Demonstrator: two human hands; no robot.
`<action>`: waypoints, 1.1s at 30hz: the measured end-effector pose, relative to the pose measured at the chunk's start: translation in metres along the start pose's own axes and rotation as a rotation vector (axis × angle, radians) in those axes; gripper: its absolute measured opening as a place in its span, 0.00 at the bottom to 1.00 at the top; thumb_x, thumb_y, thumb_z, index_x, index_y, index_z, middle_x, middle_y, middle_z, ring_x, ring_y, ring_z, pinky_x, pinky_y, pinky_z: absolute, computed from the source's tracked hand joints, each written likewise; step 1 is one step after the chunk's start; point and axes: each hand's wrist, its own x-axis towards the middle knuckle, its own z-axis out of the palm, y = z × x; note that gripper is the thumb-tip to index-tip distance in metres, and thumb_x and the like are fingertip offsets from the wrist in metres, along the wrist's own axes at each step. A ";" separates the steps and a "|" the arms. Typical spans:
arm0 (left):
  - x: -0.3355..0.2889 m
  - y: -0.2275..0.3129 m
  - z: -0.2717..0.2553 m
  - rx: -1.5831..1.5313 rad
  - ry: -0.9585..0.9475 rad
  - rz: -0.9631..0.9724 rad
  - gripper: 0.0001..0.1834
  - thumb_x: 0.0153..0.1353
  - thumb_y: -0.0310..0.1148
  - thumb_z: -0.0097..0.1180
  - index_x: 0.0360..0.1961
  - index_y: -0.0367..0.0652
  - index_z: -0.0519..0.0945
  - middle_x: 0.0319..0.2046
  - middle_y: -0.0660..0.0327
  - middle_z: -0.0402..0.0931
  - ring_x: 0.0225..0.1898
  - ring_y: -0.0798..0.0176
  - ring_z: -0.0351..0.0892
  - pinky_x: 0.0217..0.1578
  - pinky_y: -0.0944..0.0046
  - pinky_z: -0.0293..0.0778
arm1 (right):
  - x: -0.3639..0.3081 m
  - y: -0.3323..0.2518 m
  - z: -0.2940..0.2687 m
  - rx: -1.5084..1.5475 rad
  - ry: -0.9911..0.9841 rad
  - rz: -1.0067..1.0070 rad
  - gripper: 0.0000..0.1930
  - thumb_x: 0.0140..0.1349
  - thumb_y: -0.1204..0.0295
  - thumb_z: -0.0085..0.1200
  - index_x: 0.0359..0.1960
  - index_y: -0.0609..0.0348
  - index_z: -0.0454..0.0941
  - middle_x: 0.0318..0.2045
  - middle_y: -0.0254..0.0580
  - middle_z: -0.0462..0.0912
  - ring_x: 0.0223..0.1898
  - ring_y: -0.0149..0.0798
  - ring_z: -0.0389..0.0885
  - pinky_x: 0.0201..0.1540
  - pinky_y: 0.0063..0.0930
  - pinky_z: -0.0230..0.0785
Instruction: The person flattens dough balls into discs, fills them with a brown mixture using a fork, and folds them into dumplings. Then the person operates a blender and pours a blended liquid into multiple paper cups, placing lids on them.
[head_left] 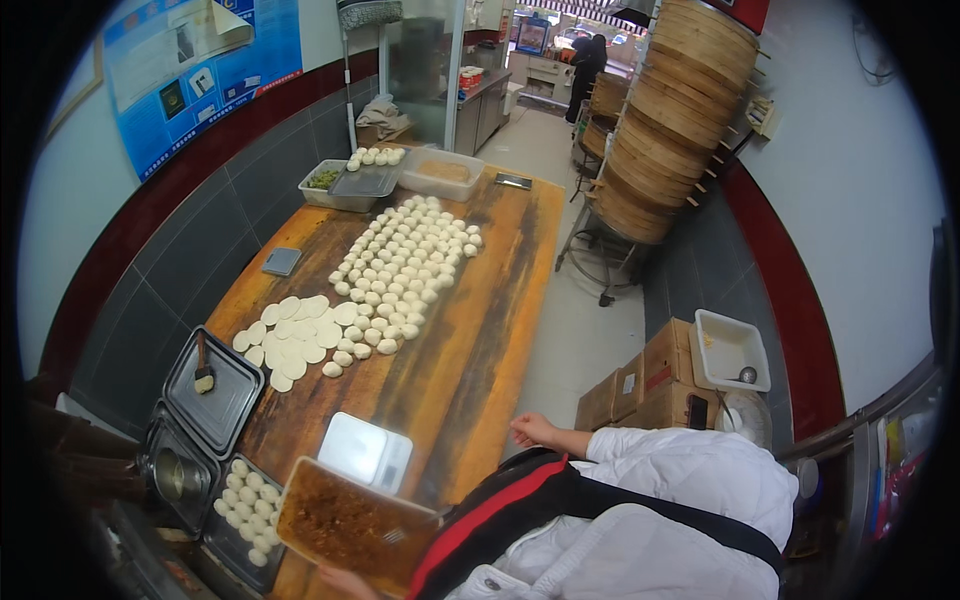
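Note:
My left hand point(347, 583) is at the near rim of a plastic tub point(300, 543) of brown filling point(340, 520), its fingers closed on the edge and partly hidden. A utensil with tines point(393, 536) lies in the filling. My right hand point(534, 430) hangs beside the table's right edge, fingers loosely curled, with nothing visible in it. A white kitchen scale point(365, 452) stands just beyond the tub. Farther up the wooden table point(480, 330) lie flat round dough wrappers point(296, 335), overlapping, and rows of dough balls point(400, 262).
Trays point(213, 395) line the left side; one holds a brush point(203, 370), another white dough pieces point(248, 505). Tubs point(440, 172) stand at the far end. Stacked bamboo steamers point(670, 130) and cardboard boxes point(640, 385) are on the right. A person point(588, 75) stands far off.

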 end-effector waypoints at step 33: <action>-0.009 0.002 -0.018 0.155 0.020 0.193 0.22 0.67 0.39 0.42 0.48 0.27 0.72 0.44 0.39 0.74 0.44 0.44 0.73 0.47 0.55 0.69 | 0.103 0.016 0.003 -0.780 -0.151 -0.081 0.13 0.54 0.63 0.52 0.16 0.56 0.75 0.14 0.36 0.77 0.16 0.31 0.77 0.20 0.28 0.69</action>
